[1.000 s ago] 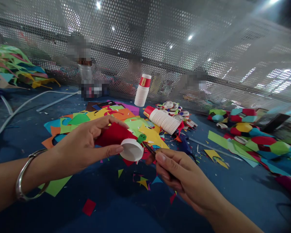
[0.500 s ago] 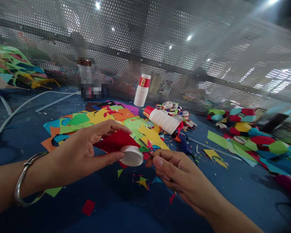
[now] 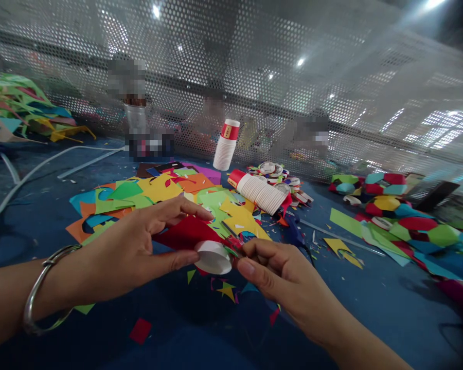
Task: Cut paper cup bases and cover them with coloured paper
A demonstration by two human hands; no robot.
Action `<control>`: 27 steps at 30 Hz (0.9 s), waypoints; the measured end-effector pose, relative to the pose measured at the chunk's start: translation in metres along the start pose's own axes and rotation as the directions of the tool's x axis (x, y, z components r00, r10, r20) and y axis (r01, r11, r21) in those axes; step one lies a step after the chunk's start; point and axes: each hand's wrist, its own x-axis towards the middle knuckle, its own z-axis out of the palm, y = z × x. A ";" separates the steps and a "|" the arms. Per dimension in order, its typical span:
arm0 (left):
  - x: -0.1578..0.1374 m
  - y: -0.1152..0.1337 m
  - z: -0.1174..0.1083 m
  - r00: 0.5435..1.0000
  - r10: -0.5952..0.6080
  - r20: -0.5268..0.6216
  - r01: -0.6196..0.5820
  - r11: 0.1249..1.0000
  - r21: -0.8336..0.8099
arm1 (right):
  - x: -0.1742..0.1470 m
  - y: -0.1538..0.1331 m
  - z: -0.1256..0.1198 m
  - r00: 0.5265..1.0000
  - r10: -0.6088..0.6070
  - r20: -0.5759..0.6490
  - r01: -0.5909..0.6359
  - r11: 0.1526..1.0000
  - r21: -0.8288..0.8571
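My left hand (image 3: 139, 244) is closed, pinching a sheet of red paper (image 3: 189, 234) together with a small round white piece (image 3: 215, 258) that looks like the base of a paper cup. The thumb presses on the white piece's edge while the fingers lie behind the red sheet. At the right of the white piece, my right hand (image 3: 275, 275) is closed on a thin, dark, pen-like tool (image 3: 230, 232). Its kind is hard to make out. The tool's far end points up and away, over scraps of coloured paper. A silver bangle circles my left wrist.
Overlapping coloured sheets (image 3: 154, 189) cover the middle of the blue table (image 3: 200, 329). One stack of paper cups (image 3: 226, 146) stands at the back; another stack (image 3: 260, 191) lies on its side. Patchwork paper balls (image 3: 416, 228) sit at right. A perforated metal screen (image 3: 254, 67) rises behind.
The white piece, the red paper and my left hand have shifted slightly down and to the right. My right fingers have changed their angle around the tool, moving closer to the white piece.
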 end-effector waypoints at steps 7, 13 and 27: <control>-0.001 0.005 0.001 1.000 -0.013 0.019 0.013 1.000 0.016 | -0.002 -0.001 0.001 1.000 -0.025 -0.005 0.025 0.998 -0.062; 0.000 0.005 0.002 1.000 -0.022 0.010 0.022 0.999 0.030 | -0.002 -0.002 0.001 0.999 -0.031 0.007 0.032 0.995 -0.096; 0.001 -0.003 -0.003 0.998 0.046 0.046 -0.049 0.997 0.067 | -0.003 -0.003 -0.001 0.995 -0.089 0.037 0.094 0.982 -0.162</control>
